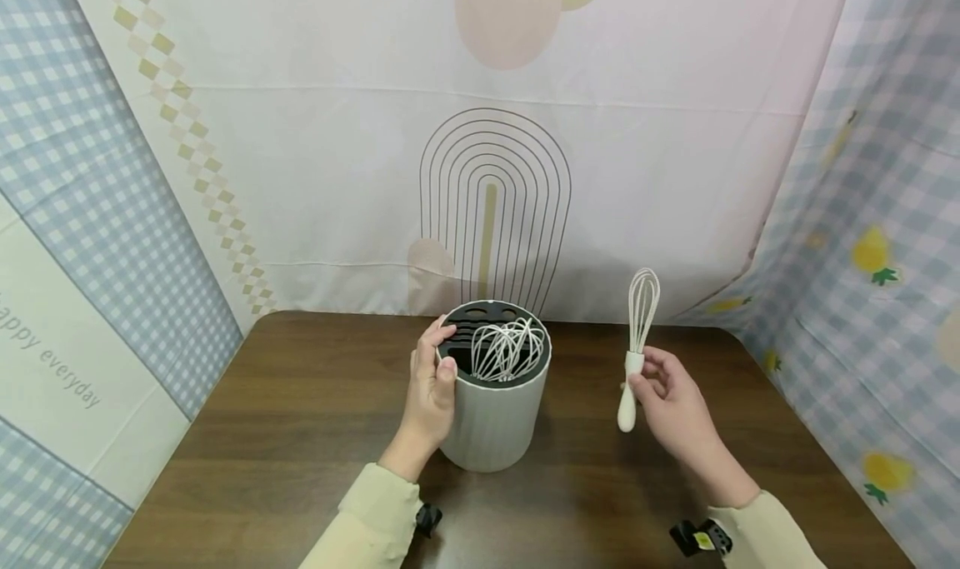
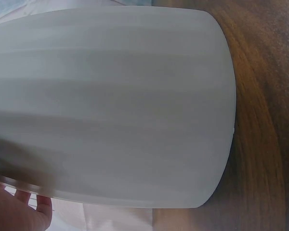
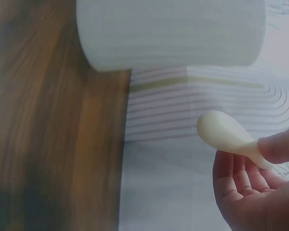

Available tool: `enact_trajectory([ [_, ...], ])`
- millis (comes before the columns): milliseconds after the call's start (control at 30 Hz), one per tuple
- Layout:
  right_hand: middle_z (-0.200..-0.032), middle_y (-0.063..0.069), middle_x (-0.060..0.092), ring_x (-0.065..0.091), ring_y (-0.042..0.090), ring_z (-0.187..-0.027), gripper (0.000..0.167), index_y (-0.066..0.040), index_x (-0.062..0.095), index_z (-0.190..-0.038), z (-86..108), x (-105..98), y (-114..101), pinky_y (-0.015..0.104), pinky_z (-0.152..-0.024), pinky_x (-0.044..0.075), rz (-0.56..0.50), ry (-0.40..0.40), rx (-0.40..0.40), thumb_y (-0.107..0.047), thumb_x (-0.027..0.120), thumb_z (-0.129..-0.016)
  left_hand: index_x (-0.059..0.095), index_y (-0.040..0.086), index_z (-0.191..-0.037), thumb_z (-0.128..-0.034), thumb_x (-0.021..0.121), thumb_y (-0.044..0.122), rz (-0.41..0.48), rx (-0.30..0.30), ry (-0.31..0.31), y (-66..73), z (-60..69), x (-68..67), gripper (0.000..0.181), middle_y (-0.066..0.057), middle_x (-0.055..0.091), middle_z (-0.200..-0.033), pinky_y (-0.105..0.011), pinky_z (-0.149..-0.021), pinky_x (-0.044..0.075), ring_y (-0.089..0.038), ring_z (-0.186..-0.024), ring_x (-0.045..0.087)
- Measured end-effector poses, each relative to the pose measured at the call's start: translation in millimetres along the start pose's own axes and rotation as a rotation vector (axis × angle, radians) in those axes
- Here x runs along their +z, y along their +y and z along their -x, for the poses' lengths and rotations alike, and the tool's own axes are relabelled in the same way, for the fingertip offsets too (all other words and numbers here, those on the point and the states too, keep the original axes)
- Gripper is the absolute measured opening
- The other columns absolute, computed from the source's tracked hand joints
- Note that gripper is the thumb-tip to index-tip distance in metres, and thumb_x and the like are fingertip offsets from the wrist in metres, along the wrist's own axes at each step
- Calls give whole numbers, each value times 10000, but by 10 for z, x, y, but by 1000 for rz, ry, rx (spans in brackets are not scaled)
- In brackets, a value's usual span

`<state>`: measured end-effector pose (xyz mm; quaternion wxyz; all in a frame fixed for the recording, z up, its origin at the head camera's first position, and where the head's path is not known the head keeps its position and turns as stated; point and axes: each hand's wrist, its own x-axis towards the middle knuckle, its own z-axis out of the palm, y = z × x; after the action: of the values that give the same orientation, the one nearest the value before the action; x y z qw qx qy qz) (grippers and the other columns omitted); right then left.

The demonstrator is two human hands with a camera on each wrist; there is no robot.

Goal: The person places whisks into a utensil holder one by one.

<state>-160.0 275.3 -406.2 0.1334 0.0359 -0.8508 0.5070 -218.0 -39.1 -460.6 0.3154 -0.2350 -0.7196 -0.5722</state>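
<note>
A light grey utensil holder with a black slotted top stands upright on the table. White wire whisk heads stick up out of its large opening; their handles are hidden inside. My left hand grips the holder's left side at the rim, thumb in front and fingertips over the edge. To the right of the holder, my right hand pinches a small white whisk by its handle, wires up, apart from the holder. In the right wrist view the whisk's rounded handle end protrudes beyond the thumb and fingers.
The brown wooden table reaches back to a white patterned cloth. Blue checked cloth hangs on the left and the right side. A small black device sits at the right wrist.
</note>
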Motion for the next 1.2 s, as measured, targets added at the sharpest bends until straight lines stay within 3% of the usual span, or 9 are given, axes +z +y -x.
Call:
enact_trajectory([
  [300,-1139,252,554,644,105,-879,448,56,377,-1362,-21,157,-182,203,-736,504,-147,27,-99,1,557,-956,461,115,-1338,-1016,329,438,2,-18,-8,9,7,-9,475,-104,392,-1492,-472,-897,331,-285,-1168,415],
  [500,-1134,192,563,615,114,-891,496,33,390,-1370,-34,223,-248,200,-732,500,-181,42,-92,-19,613,-930,462,128,-1346,-1007,346,408,6,-32,-16,22,4,-5,455,-116,385,-1494,-477,-897,337,-274,-1169,411],
  [733,-1087,146,557,615,129,-903,418,-3,466,-1295,-53,288,-320,243,-755,514,-235,80,-68,-54,643,-920,459,116,-1347,-1012,325,464,7,-29,-19,37,-1,4,501,-131,384,-1492,-485,-905,335,-279,-1181,404],
  [967,-1061,165,569,637,175,-905,379,28,476,-1251,-70,336,-458,270,-757,523,-364,166,-139,-16,639,-911,462,107,-1338,-1010,336,409,5,-25,-11,32,1,-13,463,-126,390,-1488,-474,-904,332,-286,-1170,409],
  [1200,-1103,213,543,627,242,-901,406,-11,417,-1278,-86,371,-539,311,-752,533,-506,226,-234,22,603,-919,463,104,-1337,-1007,342,395,4,-27,-12,33,1,-15,456,-126,389,-1489,-472,-901,329,-292,-1167,410],
])
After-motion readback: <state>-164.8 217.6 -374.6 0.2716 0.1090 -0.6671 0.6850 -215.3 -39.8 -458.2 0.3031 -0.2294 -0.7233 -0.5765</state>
